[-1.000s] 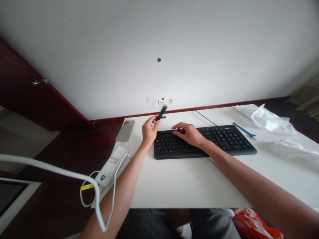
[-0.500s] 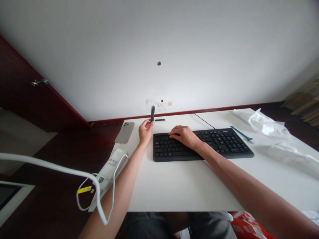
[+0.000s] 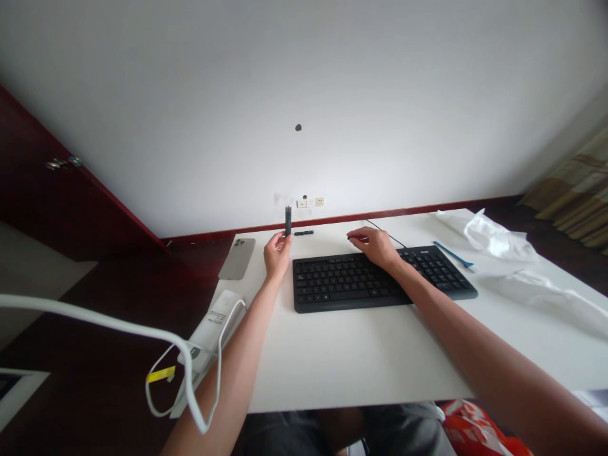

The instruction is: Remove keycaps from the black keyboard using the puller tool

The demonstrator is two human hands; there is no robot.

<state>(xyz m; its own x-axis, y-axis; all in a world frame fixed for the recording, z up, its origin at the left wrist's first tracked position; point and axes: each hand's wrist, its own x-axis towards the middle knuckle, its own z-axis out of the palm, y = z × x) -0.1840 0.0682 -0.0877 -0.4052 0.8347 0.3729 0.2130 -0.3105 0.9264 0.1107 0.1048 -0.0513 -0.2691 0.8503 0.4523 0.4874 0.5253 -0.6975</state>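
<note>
Gripping a slim dark stick upright between thumb and fingers, the left hand sits near the far edge of the white worktop, close to a smartphone lying by the left edge. The right hand is half open and empty, reaching past the top edge of the black keyboard (whether it touches the keys is hard to tell). A small black strip lies between the hands, just beyond the keyboard. The keyboard's lower edge stands well apart from the worktop's near edge.
</note>
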